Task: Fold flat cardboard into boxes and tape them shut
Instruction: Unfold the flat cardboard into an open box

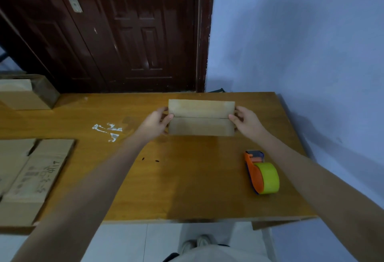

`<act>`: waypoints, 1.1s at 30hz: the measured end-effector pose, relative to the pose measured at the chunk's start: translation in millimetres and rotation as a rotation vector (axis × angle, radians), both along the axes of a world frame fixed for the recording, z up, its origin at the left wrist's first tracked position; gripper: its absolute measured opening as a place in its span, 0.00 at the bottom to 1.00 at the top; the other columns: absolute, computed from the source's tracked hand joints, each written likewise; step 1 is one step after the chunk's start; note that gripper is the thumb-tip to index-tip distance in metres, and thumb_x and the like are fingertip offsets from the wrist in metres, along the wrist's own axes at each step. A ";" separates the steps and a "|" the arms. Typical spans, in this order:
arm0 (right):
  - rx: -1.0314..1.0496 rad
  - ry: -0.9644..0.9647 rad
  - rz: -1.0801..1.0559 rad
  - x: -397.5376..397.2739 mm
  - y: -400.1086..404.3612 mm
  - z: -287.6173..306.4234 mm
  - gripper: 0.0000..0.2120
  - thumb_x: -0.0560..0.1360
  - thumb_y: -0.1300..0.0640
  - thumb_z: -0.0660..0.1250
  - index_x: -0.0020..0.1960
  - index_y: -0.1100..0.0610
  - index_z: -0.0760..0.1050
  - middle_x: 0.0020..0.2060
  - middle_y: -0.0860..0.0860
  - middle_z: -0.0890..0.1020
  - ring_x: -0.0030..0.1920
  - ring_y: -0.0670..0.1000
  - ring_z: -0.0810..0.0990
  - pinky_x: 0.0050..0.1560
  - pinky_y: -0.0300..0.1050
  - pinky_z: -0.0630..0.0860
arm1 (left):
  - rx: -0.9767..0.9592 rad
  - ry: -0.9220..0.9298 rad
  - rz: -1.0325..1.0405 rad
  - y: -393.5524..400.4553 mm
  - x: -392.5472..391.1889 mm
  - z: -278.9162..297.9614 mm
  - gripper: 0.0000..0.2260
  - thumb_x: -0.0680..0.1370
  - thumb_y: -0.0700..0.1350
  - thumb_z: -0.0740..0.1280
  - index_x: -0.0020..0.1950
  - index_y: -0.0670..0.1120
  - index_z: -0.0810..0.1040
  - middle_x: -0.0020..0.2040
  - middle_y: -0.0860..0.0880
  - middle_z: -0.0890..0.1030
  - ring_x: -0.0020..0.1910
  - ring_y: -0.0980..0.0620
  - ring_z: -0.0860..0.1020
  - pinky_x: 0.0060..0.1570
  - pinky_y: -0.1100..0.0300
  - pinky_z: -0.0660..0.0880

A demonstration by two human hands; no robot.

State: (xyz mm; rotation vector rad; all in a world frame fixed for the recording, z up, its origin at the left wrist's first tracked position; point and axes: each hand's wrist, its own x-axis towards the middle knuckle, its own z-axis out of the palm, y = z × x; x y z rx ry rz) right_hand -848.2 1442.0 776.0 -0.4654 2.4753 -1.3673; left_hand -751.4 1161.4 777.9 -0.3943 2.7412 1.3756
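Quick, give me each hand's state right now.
Left hand: grip closed on the left end of the small brown cardboard box.
Right hand: grip closed on the box's right end.

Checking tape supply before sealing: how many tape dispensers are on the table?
1: the orange tape dispenser lies on the wooden table, near its right side, between the person's arms. Others may be out of frame.

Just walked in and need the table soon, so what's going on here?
A person is making up a small cardboard box on the wooden table. The left hand and right hand grip its two ends, with the top flaps folded shut and meeting at a seam with no tape visible on it. The tape dispenser lies untouched to the right, and flat cardboard waits at the left.
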 end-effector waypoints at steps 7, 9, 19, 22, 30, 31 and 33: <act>-0.066 0.187 -0.147 63.0 0.1 -55.7 0.22 0.79 0.62 0.63 0.71 0.60 0.64 0.61 0.57 0.78 0.61 0.52 0.77 0.59 0.34 0.70 | -0.143 0.136 0.006 19.7 63.4 -75.3 0.32 0.81 0.46 0.60 0.77 0.56 0.43 0.60 0.40 0.78 0.46 0.42 0.81 0.42 0.45 0.80; -0.067 0.194 -0.173 77.1 2.2 -72.9 0.22 0.78 0.64 0.64 0.71 0.62 0.65 0.59 0.58 0.79 0.61 0.53 0.77 0.58 0.31 0.69 | -0.238 0.171 0.051 25.8 77.3 -91.0 0.31 0.81 0.45 0.61 0.78 0.52 0.47 0.55 0.40 0.81 0.39 0.41 0.81 0.31 0.51 0.77; -0.059 0.088 -0.253 121.0 4.0 -116.6 0.21 0.77 0.66 0.64 0.69 0.62 0.65 0.56 0.57 0.81 0.58 0.52 0.79 0.51 0.30 0.70 | -0.406 0.084 0.161 49.9 108.0 -134.1 0.31 0.80 0.39 0.63 0.78 0.47 0.50 0.46 0.40 0.82 0.28 0.42 0.78 0.23 0.55 0.69; 0.002 0.056 -0.265 129.4 3.9 -127.0 0.20 0.78 0.64 0.63 0.69 0.61 0.65 0.54 0.56 0.82 0.54 0.52 0.80 0.50 0.37 0.72 | -0.397 -0.034 0.209 66.0 113.6 -133.9 0.28 0.81 0.39 0.59 0.78 0.45 0.49 0.52 0.41 0.82 0.41 0.42 0.81 0.32 0.59 0.69; -0.085 -0.256 -0.325 106.6 11.8 -104.3 0.17 0.82 0.57 0.53 0.69 0.58 0.67 0.55 0.56 0.78 0.54 0.55 0.78 0.52 0.46 0.74 | -0.205 0.017 0.296 69.5 115.7 -129.9 0.25 0.80 0.35 0.59 0.76 0.43 0.55 0.61 0.40 0.77 0.54 0.42 0.79 0.42 0.56 0.75; -0.138 -0.348 -0.368 99.1 10.5 -95.5 0.19 0.83 0.52 0.51 0.71 0.57 0.65 0.60 0.55 0.75 0.56 0.57 0.77 0.55 0.48 0.75 | -0.147 0.049 0.309 69.6 115.5 -129.6 0.24 0.80 0.34 0.59 0.75 0.43 0.57 0.62 0.40 0.77 0.55 0.42 0.79 0.43 0.56 0.76; -0.174 -0.508 -0.420 84.0 5.4 -77.1 0.26 0.81 0.43 0.52 0.74 0.56 0.61 0.62 0.53 0.72 0.56 0.59 0.78 0.55 0.50 0.77 | -0.055 0.109 0.337 70.3 112.8 -131.5 0.21 0.80 0.35 0.59 0.72 0.43 0.61 0.61 0.41 0.77 0.55 0.43 0.80 0.44 0.54 0.78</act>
